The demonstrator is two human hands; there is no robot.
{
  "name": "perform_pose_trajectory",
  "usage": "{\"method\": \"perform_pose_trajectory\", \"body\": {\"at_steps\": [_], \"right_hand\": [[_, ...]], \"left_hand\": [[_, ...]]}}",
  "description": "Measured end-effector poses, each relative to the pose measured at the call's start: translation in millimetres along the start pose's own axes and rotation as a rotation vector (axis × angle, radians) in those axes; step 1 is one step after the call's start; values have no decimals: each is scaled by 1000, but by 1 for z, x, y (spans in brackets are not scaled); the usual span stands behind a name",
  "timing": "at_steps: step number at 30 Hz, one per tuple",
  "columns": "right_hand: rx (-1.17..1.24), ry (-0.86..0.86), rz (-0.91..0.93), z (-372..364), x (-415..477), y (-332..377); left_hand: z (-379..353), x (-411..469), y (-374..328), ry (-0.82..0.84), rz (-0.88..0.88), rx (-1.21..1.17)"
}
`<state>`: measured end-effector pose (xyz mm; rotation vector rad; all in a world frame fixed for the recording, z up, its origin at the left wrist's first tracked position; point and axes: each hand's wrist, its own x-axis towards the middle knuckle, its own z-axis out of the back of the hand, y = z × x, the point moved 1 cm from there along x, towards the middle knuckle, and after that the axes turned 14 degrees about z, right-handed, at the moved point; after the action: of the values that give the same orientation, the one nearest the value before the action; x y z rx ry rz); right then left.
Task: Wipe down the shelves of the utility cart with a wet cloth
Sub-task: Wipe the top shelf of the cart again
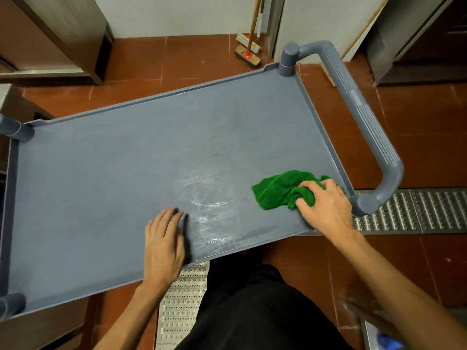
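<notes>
Right hand (326, 205) grips cloth (280, 189) on shelf (113, 173); left hand (164, 238) flat, bracing. Risk: cart rolls if brace slips.

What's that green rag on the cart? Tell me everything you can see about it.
The green cloth is a bright green, fuzzy, terry-like towel, crumpled rather than spread out. It lies on the cart's grey-blue top shelf, in the near corner by the handle. The right hand grips its bunched right part, fingers curled into the fabric, while its left part lies flatter on the shelf. Whether it is wet cannot be told.
</notes>
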<state>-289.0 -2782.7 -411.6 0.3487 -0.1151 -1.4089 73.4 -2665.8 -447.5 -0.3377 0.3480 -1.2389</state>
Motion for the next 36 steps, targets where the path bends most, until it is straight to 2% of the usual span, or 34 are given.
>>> {"method": "perform_pose_trajectory", "body": {"at_steps": [2,5,10,16,21,29,36], "right_hand": [[88,69,-15,3,7,0],[103,166,73,1,10,4],[41,246,277,-8,3,25],[68,302,437,-22,-10,71],[85,309,600,-43,-19,114],[112,381,747,-60,-22,174],[196,281,755,-69,-26,163]], "left_hand": [[-7,-2,1,-8,59,14],[-11,-2,-3,-44,123,-15],[-9,-6,-6,-98,111,-87],[-11,-6,-2,-105,85,-146],[-12,-6,-3,-112,91,-163],[-13,-6,-2,-110,94,-176],[-9,-4,-7,-97,26,-132]]}}
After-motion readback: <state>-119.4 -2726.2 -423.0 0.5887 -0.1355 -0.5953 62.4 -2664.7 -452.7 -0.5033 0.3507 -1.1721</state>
